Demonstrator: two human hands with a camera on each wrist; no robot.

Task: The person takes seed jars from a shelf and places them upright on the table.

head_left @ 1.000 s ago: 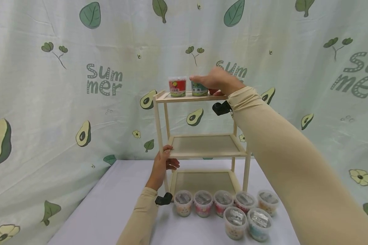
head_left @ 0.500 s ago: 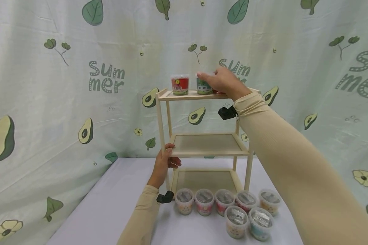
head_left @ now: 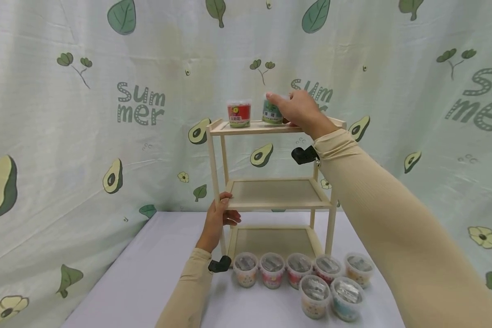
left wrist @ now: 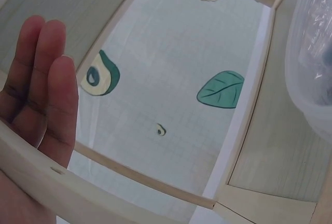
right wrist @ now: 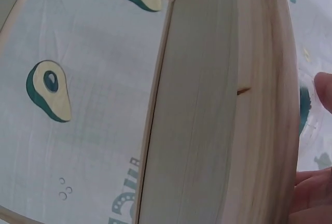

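Observation:
A small clear tub with a green label is held by my right hand at the top of a light wooden shelf rack. It tilts slightly; whether its base touches the board is unclear. In the right wrist view, only part of that tub and some fingertips show past the wooden edge. My left hand grips the rack's front left post at middle-shelf height, with fingers reaching behind the post in the left wrist view. Left of the held tub stands a red-labelled tub.
On the white table, several lidded tubs stand in front of the rack, with others at the right. The middle and lower shelves bear nothing visible. A printed curtain hangs behind.
The green-labelled tub has shifted a little right, away from the red one, and now leans slightly. My left hand keeps its hold on the post.

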